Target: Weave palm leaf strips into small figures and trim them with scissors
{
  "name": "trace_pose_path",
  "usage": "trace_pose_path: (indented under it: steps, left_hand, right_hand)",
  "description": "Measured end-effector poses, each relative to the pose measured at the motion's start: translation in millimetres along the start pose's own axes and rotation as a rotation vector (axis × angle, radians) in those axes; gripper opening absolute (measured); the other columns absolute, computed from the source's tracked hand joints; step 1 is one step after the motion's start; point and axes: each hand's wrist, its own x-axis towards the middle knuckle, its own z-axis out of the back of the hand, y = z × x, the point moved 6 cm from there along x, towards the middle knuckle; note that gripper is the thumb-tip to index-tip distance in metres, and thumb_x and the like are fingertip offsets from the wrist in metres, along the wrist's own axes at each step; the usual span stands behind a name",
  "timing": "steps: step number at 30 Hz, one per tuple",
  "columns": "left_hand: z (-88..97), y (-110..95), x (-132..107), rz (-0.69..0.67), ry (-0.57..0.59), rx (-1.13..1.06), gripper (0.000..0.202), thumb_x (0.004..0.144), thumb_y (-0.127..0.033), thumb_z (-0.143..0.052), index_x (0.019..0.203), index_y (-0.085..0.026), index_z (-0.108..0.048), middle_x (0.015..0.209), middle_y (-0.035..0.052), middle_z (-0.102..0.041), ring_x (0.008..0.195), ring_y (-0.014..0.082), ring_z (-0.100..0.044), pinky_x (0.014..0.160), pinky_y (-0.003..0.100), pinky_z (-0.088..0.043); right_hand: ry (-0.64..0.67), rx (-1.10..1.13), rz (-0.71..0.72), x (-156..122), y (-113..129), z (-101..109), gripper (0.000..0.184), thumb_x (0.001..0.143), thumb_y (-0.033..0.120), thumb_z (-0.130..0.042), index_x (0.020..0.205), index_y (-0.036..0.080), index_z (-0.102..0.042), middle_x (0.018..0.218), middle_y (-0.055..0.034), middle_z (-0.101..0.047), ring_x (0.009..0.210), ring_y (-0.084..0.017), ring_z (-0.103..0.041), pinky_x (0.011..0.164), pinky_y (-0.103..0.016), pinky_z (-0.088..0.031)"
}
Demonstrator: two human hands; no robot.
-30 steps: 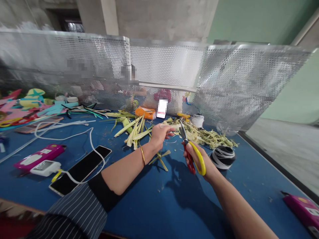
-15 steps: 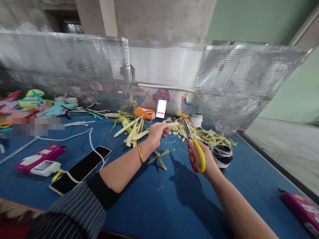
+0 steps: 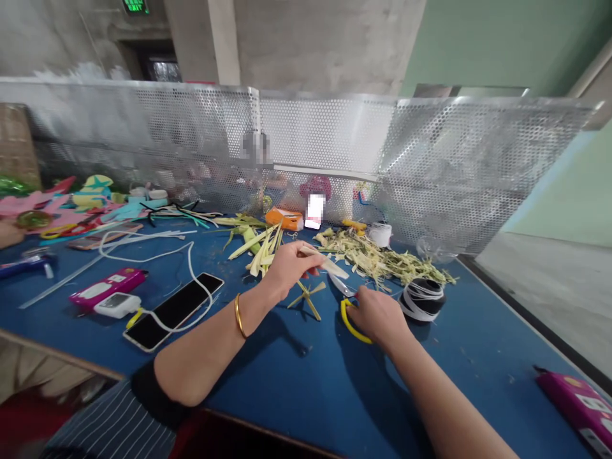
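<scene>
My left hand (image 3: 292, 264) pinches a pale strip of husk (image 3: 332, 266) that sticks out to the right. In my right hand (image 3: 380, 313) is a pair of scissors (image 3: 351, 322) with yellow and red handles, its blades pointing up and left beside the strip. Whether the blades touch the strip I cannot tell. Below my left hand a star-shaped piece of folded strips (image 3: 307, 299) lies on the blue table (image 3: 306, 382). Longer green husk leaves (image 3: 258, 245) lie behind my left hand, and a heap of shredded husk (image 3: 382, 255) is behind the scissors.
A spool wound with white cord (image 3: 423, 299) stands to the right. On the left are a phone (image 3: 174, 312), a white cable and a purple box (image 3: 109, 287). An orange packet (image 3: 284, 218) and a lit phone (image 3: 314, 211) stand before the perforated metal screen (image 3: 325, 134). Another person's hand (image 3: 10, 234) shows far left.
My right hand has lowered and turned the scissors, bringing the blades close to the strip in my left hand. The strip now tilts down to the right. The view has shifted slightly left.
</scene>
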Motion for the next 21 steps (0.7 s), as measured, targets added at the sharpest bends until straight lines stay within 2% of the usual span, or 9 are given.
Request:
trace_pose_path:
  steps: [3, 6, 7, 9, 11, 13, 15, 17, 21]
  left_hand:
    - [-2.5, 1.6, -14.6, -0.036, 0.102, 0.074, 0.015, 0.067, -0.025, -0.071, 0.073, -0.015, -0.062, 0.061, -0.0012, -0.062, 0.052, 0.0086, -0.054, 0.05, 0.023, -0.039]
    - [-6.6, 4.1, -19.5, -0.053, 0.182, 0.08, 0.018, 0.066, -0.026, -0.072, 0.077, -0.016, -0.062, 0.063, -0.0013, -0.063, 0.053, 0.0096, -0.056, 0.052, 0.024, -0.043]
    - [-7.4, 4.9, -19.5, -0.061, 0.196, 0.073, 0.019, 0.066, -0.026, -0.072, 0.079, -0.016, -0.062, 0.065, -0.0012, -0.064, 0.053, 0.0101, -0.057, 0.053, 0.024, -0.045]
    - [-8.1, 6.6, -18.6, -0.091, 0.212, 0.076, 0.021, 0.065, -0.026, -0.073, 0.08, -0.016, -0.061, 0.067, -0.0011, -0.065, 0.055, 0.0109, -0.058, 0.055, 0.025, -0.047]
    - [-7.6, 9.1, -17.5, -0.13, 0.21, 0.121, 0.021, 0.066, -0.026, -0.072, 0.082, -0.016, -0.062, 0.068, -0.0011, -0.065, 0.056, 0.0113, -0.06, 0.056, 0.024, -0.048]
    - [-7.7, 12.5, -16.8, -0.166, 0.209, 0.189, 0.02, 0.066, -0.023, -0.071, 0.083, -0.016, -0.064, 0.069, -0.0006, -0.067, 0.06, 0.0121, -0.062, 0.057, 0.023, -0.048]
    - [-8.3, 15.5, -16.3, -0.193, 0.202, 0.22, 0.019, 0.066, -0.022, -0.07, 0.083, -0.017, -0.065, 0.07, 0.0005, -0.068, 0.064, 0.0127, -0.063, 0.058, 0.022, -0.048]
    - [-8.5, 17.9, -15.4, -0.193, 0.175, 0.176, 0.015, 0.067, -0.022, -0.07, 0.079, -0.016, -0.065, 0.069, 0.0005, -0.067, 0.063, 0.012, -0.062, 0.058, 0.022, -0.048]
    - [-6.8, 24.9, -13.3, -0.052, 0.076, -0.013, 0.006, 0.07, -0.019, -0.066, 0.071, -0.016, -0.061, 0.059, -0.0019, -0.061, 0.053, 0.0085, -0.056, 0.054, 0.021, -0.046]
  right_hand:
    - [0.02, -0.012, 0.085, -1.3, 1.1, -2.7, 0.022, 0.085, 0.033, -0.055, 0.091, 0.015, -0.066, 0.09, -0.0171, -0.073, 0.085, -0.032, -0.069, 0.064, -0.033, -0.042]
    - [-0.051, 0.094, 0.064, -1.3, -7.1, 8.4, 0.025, 0.089, 0.033, -0.05, 0.082, 0.018, -0.068, 0.081, -0.0139, -0.073, 0.079, -0.028, -0.068, 0.062, -0.032, -0.041]
    - [-0.092, 0.213, 0.047, -1.6, -9.8, 13.9, 0.029, 0.091, 0.035, -0.047, 0.078, 0.019, -0.067, 0.077, -0.0119, -0.072, 0.075, -0.026, -0.067, 0.061, -0.031, -0.041]
    - [-0.117, 0.606, 0.049, -3.4, -9.8, 20.9, 0.038, 0.091, 0.047, -0.045, 0.076, 0.02, -0.066, 0.072, -0.0078, -0.069, 0.067, -0.021, -0.063, 0.059, -0.029, -0.042]
    - [-0.037, 1.037, 0.097, -6.9, 0.3, 20.2, 0.046, 0.084, 0.062, -0.05, 0.076, 0.019, -0.066, 0.07, -0.0046, -0.067, 0.06, -0.017, -0.059, 0.056, -0.027, -0.043]
    - [0.068, 1.289, 0.134, -12.3, 15.2, 16.0, 0.048, 0.072, 0.065, -0.064, 0.077, 0.018, -0.065, 0.063, -0.0014, -0.063, 0.054, -0.014, -0.054, 0.051, -0.025, -0.043]
    - [0.085, 1.36, 0.123, -17.2, 25.0, 12.5, 0.044, 0.064, 0.059, -0.075, 0.07, 0.018, -0.063, 0.054, 0.0024, -0.057, 0.049, -0.011, -0.049, 0.048, -0.023, -0.04]
    - [0.062, 1.38, 0.103, -20.5, 29.2, 10.7, 0.041, 0.063, 0.054, -0.077, 0.064, 0.018, -0.059, 0.05, 0.0039, -0.054, 0.046, -0.009, -0.046, 0.048, -0.022, -0.039]
    - [0.059, 1.393, 0.104, -22.7, 30.1, 10.4, 0.037, 0.069, 0.052, -0.074, 0.066, 0.017, -0.062, 0.055, 0.0018, -0.059, 0.048, -0.01, -0.05, 0.049, -0.024, -0.041]
